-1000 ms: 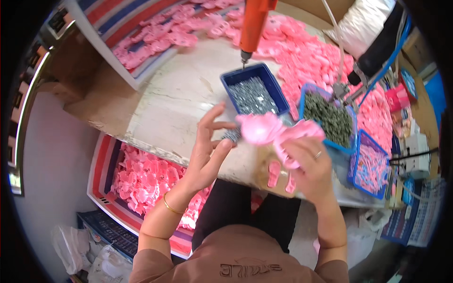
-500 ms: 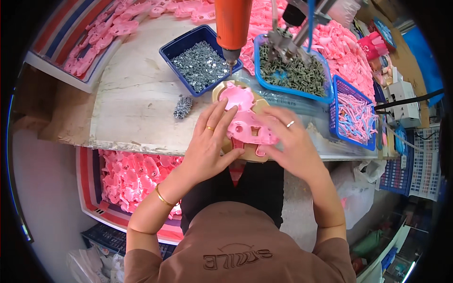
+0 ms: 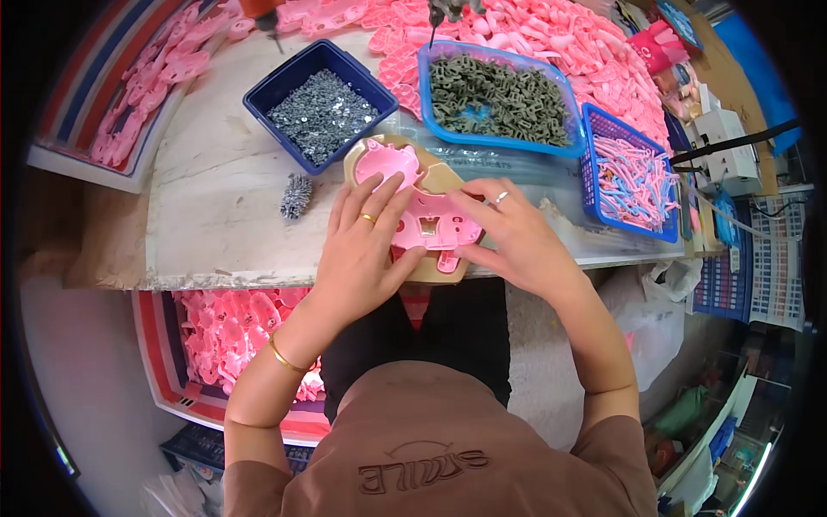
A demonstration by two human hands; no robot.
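A pink plastic shell (image 3: pixel 437 209), shaped like an animal figure with holes and posts, lies in a tan holding block (image 3: pixel 442 178) at the table's near edge. My left hand (image 3: pixel 362 246) holds the shell's left side, its fingers stretched over the surface and the thumb by the lower edge. On the other side, my right hand (image 3: pixel 521 237) grips the right edge between thumb and fingers. An orange power screwdriver (image 3: pixel 260 9) hangs at the top left, mostly cut off, away from both hands.
Behind the shell stand a dark blue tray (image 3: pixel 258 110) of small metal screws and a light blue tray (image 3: pixel 495 145) of grey-green clips. A blue basket (image 3: pixel 594 177) of pink and blue pieces sits at right. Pink parts (image 3: pixel 551 43) pile up behind; more fill a box (image 3: pixel 159 362) below.
The orange screwdriver has swung up and to the left, away from the shell. The whole view has shifted slightly. Both hands stay on the shell, with the right fingers changing their place on its edge.
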